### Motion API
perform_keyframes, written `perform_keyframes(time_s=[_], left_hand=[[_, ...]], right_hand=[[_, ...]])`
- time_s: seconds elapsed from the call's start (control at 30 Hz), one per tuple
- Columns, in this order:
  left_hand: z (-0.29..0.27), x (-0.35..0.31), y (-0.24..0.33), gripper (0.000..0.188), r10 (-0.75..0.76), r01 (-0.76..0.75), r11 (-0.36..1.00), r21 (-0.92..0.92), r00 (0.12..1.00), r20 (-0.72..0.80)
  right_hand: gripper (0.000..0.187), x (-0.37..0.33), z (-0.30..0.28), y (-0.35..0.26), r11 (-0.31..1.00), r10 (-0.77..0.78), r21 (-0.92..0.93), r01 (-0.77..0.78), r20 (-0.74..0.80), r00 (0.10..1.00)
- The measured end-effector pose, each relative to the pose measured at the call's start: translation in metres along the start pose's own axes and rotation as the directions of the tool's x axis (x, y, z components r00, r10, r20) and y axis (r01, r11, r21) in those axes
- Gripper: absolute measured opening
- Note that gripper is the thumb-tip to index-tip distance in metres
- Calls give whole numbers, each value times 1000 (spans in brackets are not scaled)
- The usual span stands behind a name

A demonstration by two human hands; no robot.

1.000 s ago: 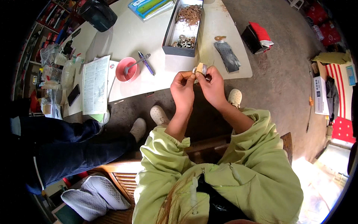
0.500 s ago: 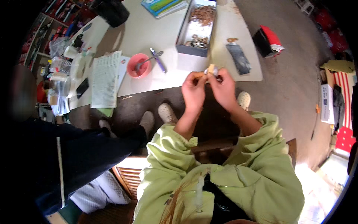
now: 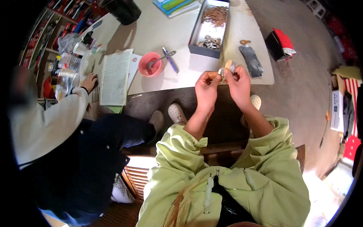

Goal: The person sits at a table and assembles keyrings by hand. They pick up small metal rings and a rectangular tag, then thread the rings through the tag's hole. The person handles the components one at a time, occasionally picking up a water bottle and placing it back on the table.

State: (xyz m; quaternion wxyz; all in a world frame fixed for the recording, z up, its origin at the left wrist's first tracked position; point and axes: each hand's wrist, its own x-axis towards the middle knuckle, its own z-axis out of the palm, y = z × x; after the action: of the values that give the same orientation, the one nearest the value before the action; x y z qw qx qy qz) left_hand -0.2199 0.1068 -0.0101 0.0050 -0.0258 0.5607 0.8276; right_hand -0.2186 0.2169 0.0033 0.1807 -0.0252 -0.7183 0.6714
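Both my hands are raised just off the table's near edge, fingertips close together. My left hand (image 3: 206,90) pinches a small silvery metal piece (image 3: 221,71) between thumb and forefinger. In my right hand (image 3: 239,81) is a small tan block (image 3: 228,64), held between the fingers, with a round silvery piece (image 3: 232,68) against it. The exact kind of these small parts cannot be made out. Beyond my hands stands an open grey box (image 3: 204,51) with brown tangled bits (image 3: 215,16) at its far end and shiny metal pieces (image 3: 210,42) at its near end.
On the white table (image 3: 166,83) are a pink bowl (image 3: 151,72) with a spoon, a purple pen (image 3: 171,60), printed sheets (image 3: 115,77), a dark grey cloth-like strip (image 3: 251,61) and a black container (image 3: 123,11). At left, another person's hand (image 3: 90,82) rests on the table.
My fingertips have drawn slightly apart, and the silvery piece now shows in my left hand. The person at left has put a hand on the table, where a dark phone lay. My view has shifted a little.
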Motion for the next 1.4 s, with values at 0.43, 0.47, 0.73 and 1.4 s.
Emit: perform_keyframes(time_s=[0.43,0.47,0.73,1.4], left_hand=[[6,-2,19,10,-287,291,938,-188,957,47],[6,-2,18,9,-288,290,937,-195,957,40],[8,-4,7,7,-80,81,994,-77,997,24],[-2,-1,12,9,-241,230,947,-224,970,-18]], right_hand=[[14,10,-11,-11,963,145,225,-149,34,989],[14,9,-9,-11,970,137,197,-141,35,990],[19,1,2,-4,999,5,-41,-5,-9,1000],[11,4,-1,-9,947,224,195,-255,166,960]])
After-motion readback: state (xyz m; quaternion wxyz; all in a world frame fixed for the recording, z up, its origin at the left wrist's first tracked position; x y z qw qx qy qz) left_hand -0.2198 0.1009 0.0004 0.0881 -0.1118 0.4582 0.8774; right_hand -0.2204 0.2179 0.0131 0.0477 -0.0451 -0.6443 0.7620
